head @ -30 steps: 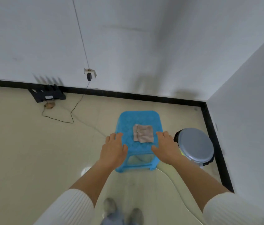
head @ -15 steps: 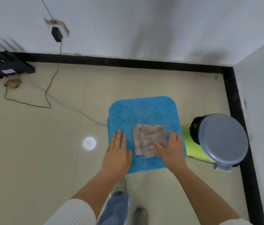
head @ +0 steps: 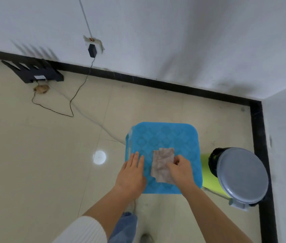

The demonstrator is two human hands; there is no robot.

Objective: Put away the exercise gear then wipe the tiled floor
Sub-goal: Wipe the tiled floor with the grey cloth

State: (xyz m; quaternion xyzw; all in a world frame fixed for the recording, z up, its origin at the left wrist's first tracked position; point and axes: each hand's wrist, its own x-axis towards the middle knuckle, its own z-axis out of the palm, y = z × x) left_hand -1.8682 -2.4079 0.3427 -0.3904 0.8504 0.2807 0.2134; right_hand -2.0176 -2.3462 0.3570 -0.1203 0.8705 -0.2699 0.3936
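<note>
Cloth (head: 161, 165), pale and crumpled, lies on the near half of the blue stool (head: 163, 137), and the right hand (head: 181, 170) is curled over its right edge, fingers bent in as if pinching the fabric. How firm that pinch is I cannot tell, since the fingertips are tucked under. The left hand (head: 132, 172) rests flat and spread on the seat just beside the cloth, holding nothing.

To my eye this is the pick-up of the wiping cloth for the floor (head: 33, 155). Doing it well means gathering a good fold of fabric and not just a corner, so that it comes up in one bundle and does not trail. The flat left hand looks useful for keeping the light plastic stool from shifting or tipping while the cloth is lifted. Once it is in hand, bunching it into a pad would make wiping the tiles easier.

A thin black cable (head: 72, 102) runs from a plug (head: 92, 50) on the wall across the tiles to a black object (head: 33, 71) by the skirting; wiping near it calls for care not to snag it.

No exercise gear is plainly in view. A green item (head: 209, 176) sits wedged between the stool and the lidded bin (head: 242, 174), mostly hidden, so I cannot say what it is. The stool's legs are out of sight under the seat, and a small brownish thing (head: 41, 88) near the black object is too blurred to name.
</note>
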